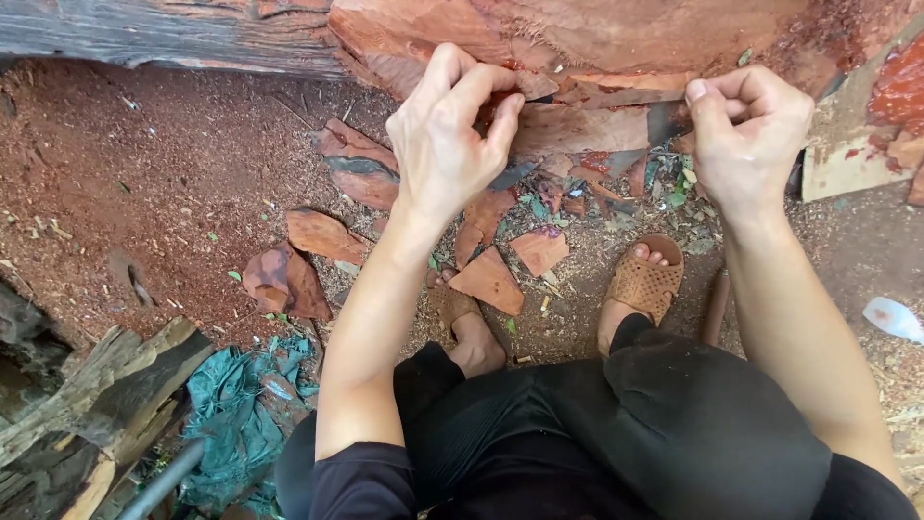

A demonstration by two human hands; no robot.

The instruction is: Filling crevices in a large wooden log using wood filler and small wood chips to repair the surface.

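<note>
Bark slab (577,125): it hung half-loose on the underside of the big log, between my two hands, thin, flat and reddish, with a ragged lower edge.
Log (597,29): huge and rounded, raw red wood where bark was already gone, grey weathered skin (144,34) further left; rough and fibrous.
Ground (125,173): packed red sawdust and grit, loose underfoot.
Left hand (448,135): my fingers (500,120) were curled and clenched on the slab's left end, thumb tucked behind.
Right hand (746,130): closed in a tight pinch on the slab's right edge; whether it gripped bark or a dark blade-like sliver (664,120) I could not tell.
Fallen bark pieces (491,279): curved, brittle shards, orange-red, scattered near my feet, some with sharp corners.
Sandals (645,284): woven, open-toed, tan; toes bare.
Risk, splinters: I judged the fibrous edge could drive slivers under my nails, since I pulled bare-handed.
Risk, sudden give: if the slab snapped, my hands might jerk back and scrape on the rough wood.
Risk, feet: a dropped piece could strike my exposed toes directly below.
Risk, footing: loose shards and dust could let a sandal slide.
</note>
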